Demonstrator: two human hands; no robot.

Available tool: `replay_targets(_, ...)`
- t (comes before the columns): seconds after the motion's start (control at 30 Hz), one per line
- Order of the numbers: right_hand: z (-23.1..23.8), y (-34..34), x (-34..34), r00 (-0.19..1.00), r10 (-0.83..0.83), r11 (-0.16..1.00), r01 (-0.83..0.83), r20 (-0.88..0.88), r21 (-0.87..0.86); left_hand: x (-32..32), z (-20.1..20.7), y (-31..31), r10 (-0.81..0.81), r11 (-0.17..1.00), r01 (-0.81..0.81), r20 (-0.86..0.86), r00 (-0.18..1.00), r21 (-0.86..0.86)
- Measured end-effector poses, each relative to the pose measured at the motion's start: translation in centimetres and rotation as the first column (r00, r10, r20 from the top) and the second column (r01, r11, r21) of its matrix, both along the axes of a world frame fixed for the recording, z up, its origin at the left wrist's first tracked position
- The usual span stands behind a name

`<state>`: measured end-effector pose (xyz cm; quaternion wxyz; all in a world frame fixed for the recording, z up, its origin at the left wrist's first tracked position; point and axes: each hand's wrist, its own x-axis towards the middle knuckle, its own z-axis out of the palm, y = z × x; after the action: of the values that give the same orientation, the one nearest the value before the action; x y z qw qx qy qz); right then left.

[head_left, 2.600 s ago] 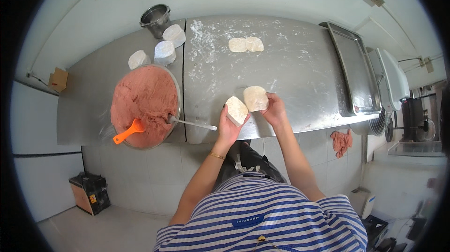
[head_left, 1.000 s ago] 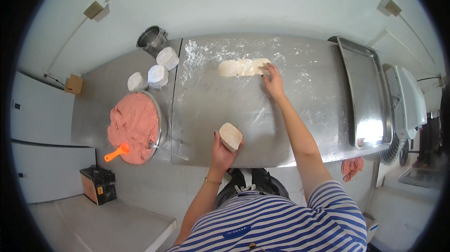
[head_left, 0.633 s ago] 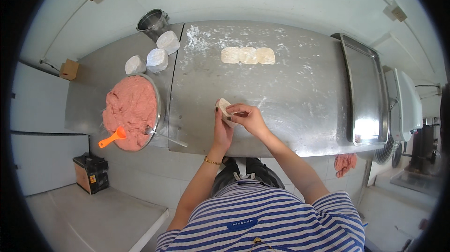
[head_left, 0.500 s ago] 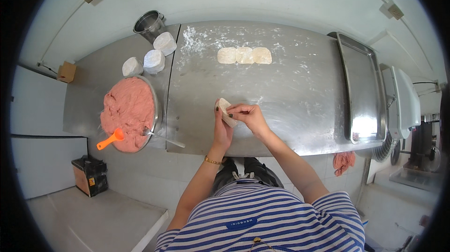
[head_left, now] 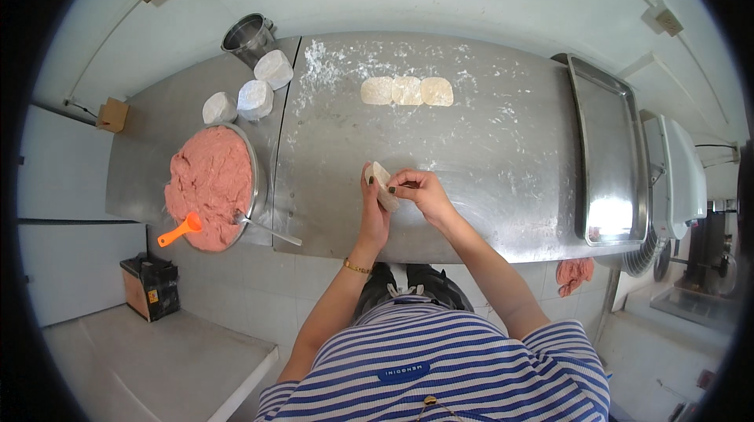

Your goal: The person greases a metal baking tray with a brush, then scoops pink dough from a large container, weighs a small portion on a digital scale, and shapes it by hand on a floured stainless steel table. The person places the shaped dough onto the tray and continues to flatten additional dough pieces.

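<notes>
My left hand (head_left: 375, 214) is closed round a thin stack of pale, floury dough wrappers (head_left: 382, 176), held tilted on edge above the near middle of the steel table. With its thumb and fingers pinched, my right hand (head_left: 424, 193) grips the stack's right edge. The fingers hide how many sheets are between them. Farther back, a row of three overlapping dough wrappers (head_left: 407, 91) lies flat on the table. To the left stands a metal bowl (head_left: 255, 179) heaped with pink minced filling (head_left: 206, 179). An orange scoop (head_left: 181, 230) and a metal-handled utensil (head_left: 271, 231) rest in it.
Three white wrapper stacks (head_left: 255, 100) and a dark metal pot (head_left: 248, 36) stand behind the bowl. White flour (head_left: 322, 65) dusts the steel table (head_left: 471, 179). A metal tray (head_left: 609, 147) lies at the right end, beside a white scale-like appliance (head_left: 677, 175).
My right-hand fingers have shifted slightly right and down along the wrapper stack's edge. The left hand keeps its hold. The whole view has shifted a little.
</notes>
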<state>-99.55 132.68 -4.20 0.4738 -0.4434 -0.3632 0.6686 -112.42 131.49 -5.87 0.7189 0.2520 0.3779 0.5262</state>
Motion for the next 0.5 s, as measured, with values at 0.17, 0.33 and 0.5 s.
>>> replay_targets(0.17,-1.3,0.5,0.7,0.983,0.030,0.991,-0.053,-0.181,-0.120,0.2,-0.5,0.2,-0.012,1.000,0.012,0.019,1.000,-0.003)
replay_targets(0.33,-1.7,0.7,1.4,0.979,0.041,0.978,-0.080,-0.200,-0.191,0.6,-0.4,0.1,-0.043,0.999,0.043,-0.012,0.999,-0.017)
replay_targets(0.5,-2.7,1.2,2.2,0.998,0.033,0.972,-0.044,-0.053,-0.230,0.7,-0.9,0.2,-0.087,0.996,0.087,0.044,0.995,-0.008)
